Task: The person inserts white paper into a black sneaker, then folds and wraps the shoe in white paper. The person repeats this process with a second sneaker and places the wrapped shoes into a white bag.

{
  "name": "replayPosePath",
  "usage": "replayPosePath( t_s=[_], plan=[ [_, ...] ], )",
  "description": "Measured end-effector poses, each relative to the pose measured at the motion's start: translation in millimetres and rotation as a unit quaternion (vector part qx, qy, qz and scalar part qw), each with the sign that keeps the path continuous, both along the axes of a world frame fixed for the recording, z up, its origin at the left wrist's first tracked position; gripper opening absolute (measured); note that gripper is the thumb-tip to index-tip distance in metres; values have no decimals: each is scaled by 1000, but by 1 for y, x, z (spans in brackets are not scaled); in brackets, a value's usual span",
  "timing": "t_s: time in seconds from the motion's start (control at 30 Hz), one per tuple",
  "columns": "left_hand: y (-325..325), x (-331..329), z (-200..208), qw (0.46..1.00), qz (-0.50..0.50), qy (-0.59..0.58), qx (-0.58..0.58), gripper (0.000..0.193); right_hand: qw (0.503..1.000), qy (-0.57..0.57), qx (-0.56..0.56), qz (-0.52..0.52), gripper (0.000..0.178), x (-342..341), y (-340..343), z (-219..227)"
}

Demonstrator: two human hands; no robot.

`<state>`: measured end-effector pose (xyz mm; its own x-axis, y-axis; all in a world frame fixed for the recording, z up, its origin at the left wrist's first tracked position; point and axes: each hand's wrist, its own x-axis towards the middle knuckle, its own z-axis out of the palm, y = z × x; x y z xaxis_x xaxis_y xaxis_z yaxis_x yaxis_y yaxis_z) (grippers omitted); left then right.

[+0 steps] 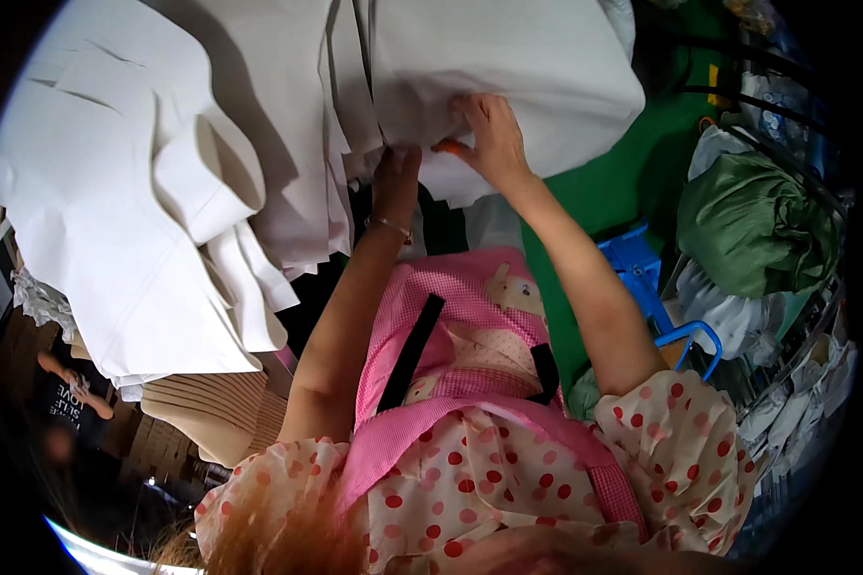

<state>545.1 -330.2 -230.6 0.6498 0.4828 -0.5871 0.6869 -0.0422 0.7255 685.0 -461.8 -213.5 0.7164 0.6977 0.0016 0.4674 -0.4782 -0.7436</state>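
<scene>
White sheets of a smooth, fabric-like material hang in front of me, their lower edges uneven. My left hand is at the bottom edge of the sheets, near the dark gap between two panels. Its fingers close on that edge and are partly hidden in shadow. Against the face of the right panel lies my right hand, its thumb and fingers apart. The thumb has an orange tip. A bracelet circles my left wrist.
More white pieces drape in a curled stack at left, above striped beige cloth. A blue metal frame, a green bag and pale plastic bags stand at right. At far left another person is visible.
</scene>
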Motion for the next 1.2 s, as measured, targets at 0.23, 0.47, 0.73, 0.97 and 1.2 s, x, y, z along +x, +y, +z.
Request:
replayPosePath(
  t_s=[0.23, 0.47, 0.73, 0.97, 1.2],
  plan=[
    [-7, 20, 31, 983, 153, 28, -101, 47, 996, 21, 86, 14, 25, 10, -2, -8],
    [-36, 8, 66, 947, 307, -95, -8, 37, 992, 100, 61, 49, 20, 22, -18, 21],
    [-38, 19, 64, 986, 138, -91, -10, 20, 992, 119, 45, -12, 32, 26, -17, 41],
    [-37, 24, 83, 963, 224, -92, -121, 21, 972, 200, 71, -104, 39, -8, -19, 38],
    [-31, 34, 95, 984, 64, -153, 71, 28, 990, 116, 76, -29, 27, -11, -15, 41]
  ],
)
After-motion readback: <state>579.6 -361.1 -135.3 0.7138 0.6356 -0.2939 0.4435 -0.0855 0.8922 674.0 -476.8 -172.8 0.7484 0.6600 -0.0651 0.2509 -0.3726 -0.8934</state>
